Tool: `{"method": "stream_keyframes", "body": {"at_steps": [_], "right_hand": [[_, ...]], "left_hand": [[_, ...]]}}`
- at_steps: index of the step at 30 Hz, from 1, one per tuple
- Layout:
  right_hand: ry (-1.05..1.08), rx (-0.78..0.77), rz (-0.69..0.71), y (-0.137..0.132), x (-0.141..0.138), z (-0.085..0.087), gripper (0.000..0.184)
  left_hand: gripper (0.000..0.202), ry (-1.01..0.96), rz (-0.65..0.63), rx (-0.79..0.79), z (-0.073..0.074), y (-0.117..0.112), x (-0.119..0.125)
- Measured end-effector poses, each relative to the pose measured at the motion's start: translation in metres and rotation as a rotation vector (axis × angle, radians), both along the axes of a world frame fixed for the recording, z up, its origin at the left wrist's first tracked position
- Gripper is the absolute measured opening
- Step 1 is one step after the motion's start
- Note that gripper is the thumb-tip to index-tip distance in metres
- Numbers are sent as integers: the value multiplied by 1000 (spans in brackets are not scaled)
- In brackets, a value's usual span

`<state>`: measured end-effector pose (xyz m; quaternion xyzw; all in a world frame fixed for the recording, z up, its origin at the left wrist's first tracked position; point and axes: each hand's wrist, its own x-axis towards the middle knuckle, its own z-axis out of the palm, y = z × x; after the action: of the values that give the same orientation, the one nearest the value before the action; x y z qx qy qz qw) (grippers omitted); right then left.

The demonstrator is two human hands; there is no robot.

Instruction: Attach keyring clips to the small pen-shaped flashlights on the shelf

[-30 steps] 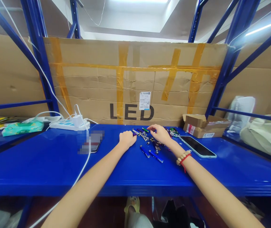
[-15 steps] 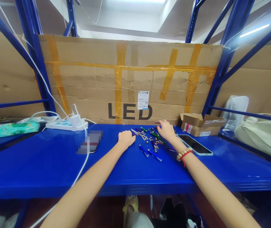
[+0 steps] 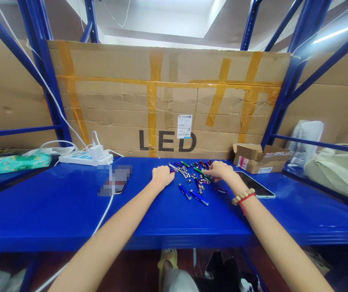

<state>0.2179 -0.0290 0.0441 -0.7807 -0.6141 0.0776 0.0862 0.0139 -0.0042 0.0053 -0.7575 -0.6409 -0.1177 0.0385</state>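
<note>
My left hand (image 3: 162, 177) rests on the blue tabletop, fingers curled closed round a small purple metal tube (image 3: 172, 170), of which only the end shows. To its right lies a loose pile of slim shiny tubes and small silver pieces (image 3: 183, 172). My right hand (image 3: 221, 171) reaches into the right side of this pile, with thumb and fingers bent together at the end of a green tube (image 3: 198, 171). Whether they grip it is hidden. Nearer to me lie two blue tubes (image 3: 199, 197) with silver ends, and a purple tube (image 3: 221, 190) sits below my right hand.
A phone (image 3: 256, 185) lies beside my right wrist, with an opened small carton (image 3: 257, 159) behind it. On the left are a partly blurred phone (image 3: 121, 178), a white power strip (image 3: 82, 158) and a trailing cable (image 3: 105, 215). A large cardboard sheet (image 3: 115, 109) stands at the back.
My right hand has come down and slightly right, its outstretched fingers now bent into the pile. The purple tube beneath it shows more fully. My left hand stays in place.
</note>
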Motion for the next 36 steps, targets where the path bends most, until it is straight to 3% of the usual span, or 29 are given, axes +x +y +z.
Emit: {"method": "stream_keyframes", "body": {"at_steps": [5, 11, 14, 21, 26, 36], "right_hand": [[92, -118, 98, -1, -8, -3, 38], [279, -62, 249, 3, -12, -12, 18], [224, -24, 285, 5, -15, -14, 28], [37, 74, 295, 9, -20, -17, 30], [24, 147, 313, 10, -19, -20, 26], [27, 128, 266, 12, -16, -23, 25]], "left_hand": [[42, 11, 2, -6, 1, 0, 0], [41, 23, 14, -13, 2, -1, 1], [41, 30, 15, -23, 2, -2, 1], [40, 22, 9, -18, 2, -2, 0], [41, 13, 1, -6, 1, -1, -1], [41, 13, -12, 5, 1, -1, -1]]}}
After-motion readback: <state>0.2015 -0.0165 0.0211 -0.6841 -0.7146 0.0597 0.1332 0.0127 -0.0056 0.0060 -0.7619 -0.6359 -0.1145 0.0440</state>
